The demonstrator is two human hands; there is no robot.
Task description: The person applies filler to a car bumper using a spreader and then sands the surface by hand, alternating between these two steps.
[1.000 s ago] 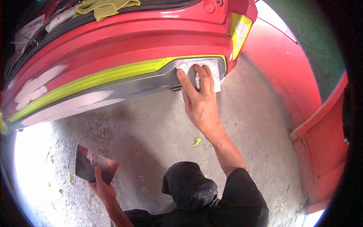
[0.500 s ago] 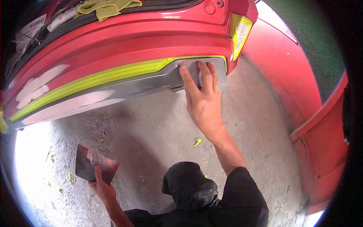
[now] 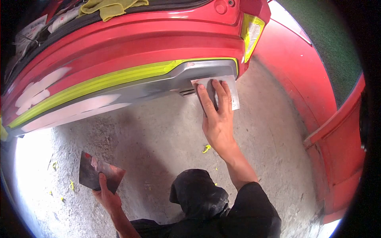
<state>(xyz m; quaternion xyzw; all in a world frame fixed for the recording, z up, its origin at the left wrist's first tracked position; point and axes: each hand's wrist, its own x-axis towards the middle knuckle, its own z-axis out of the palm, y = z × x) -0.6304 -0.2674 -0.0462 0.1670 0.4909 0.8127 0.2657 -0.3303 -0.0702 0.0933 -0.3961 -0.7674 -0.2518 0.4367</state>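
Observation:
My right hand (image 3: 219, 125) is closed on a flat putty spreader (image 3: 233, 93), fingers laid along its upper face and thumb hidden behind. The spreader lies over the lower right edge of the bumper's grey strip (image 3: 149, 89); whether it touches cannot be made out. Low on the left, my left hand (image 3: 108, 199) grips a dark, flat putty plate (image 3: 88, 176), thumb on top. Pinkish-red putty is smeared across that plate's upper side. Above the strip runs yellow masking tape (image 3: 131, 74), bordering the red bumper (image 3: 143, 43). Pale pink filler (image 3: 75, 114) coats the strip's left part.
More filler (image 3: 37, 95) marks the red bumper at left. A yellow glove (image 3: 109, 10) rests on the upper ledge. The tail light (image 3: 252, 35) is taped over. A red panel (image 3: 341, 174) stands at right. Tape scraps (image 3: 206, 148) lie on the concrete floor (image 3: 158, 131).
My right hand has moved down and slightly right with the spreader, from the grey strip's upper right part to its lower edge. My left hand and its plate have stayed put.

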